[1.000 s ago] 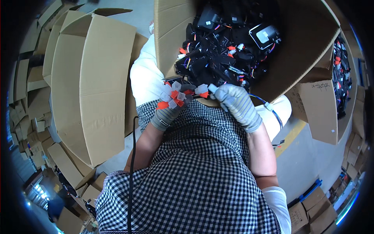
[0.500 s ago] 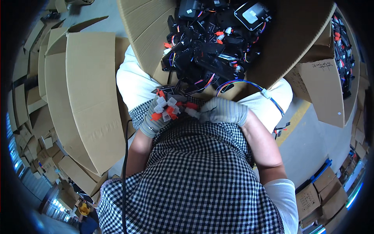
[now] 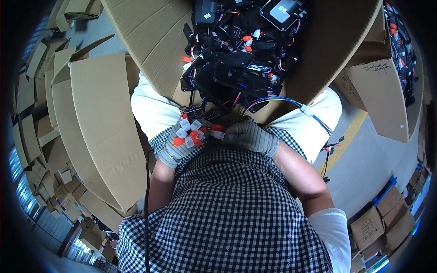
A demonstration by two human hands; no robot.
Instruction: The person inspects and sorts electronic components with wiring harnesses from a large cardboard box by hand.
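My left hand [image 3: 172,148], in a striped grey work glove, is closed round a cluster of white and red plug connectors [image 3: 189,134] in front of my lap. Beside it my right hand [image 3: 253,137], gloved the same way, pinches a white connector [image 3: 217,135] between thumb and fingers. A red connector [image 3: 217,128] lies just above that one, pointing toward the right hand. From near the right hand a loop of coloured wires [image 3: 273,98] curves over my thigh and passes through a white plug [image 3: 307,110]. My fingers partly hide where the wires join.
Between my knees stands an open cardboard box [image 3: 152,41] with a pile of black plastic units [image 3: 227,68] and their wires. Another carton [image 3: 382,98] at the right holds similar black parts [image 3: 403,59]. Large cardboard flaps [image 3: 102,127] rise at the left. A black cable [image 3: 146,204] hangs beside me.
The view has shifted a little, so the box and its pile sit further left and higher. Both hands stay close together, with the connector cluster still in the left and the white connector in the right.
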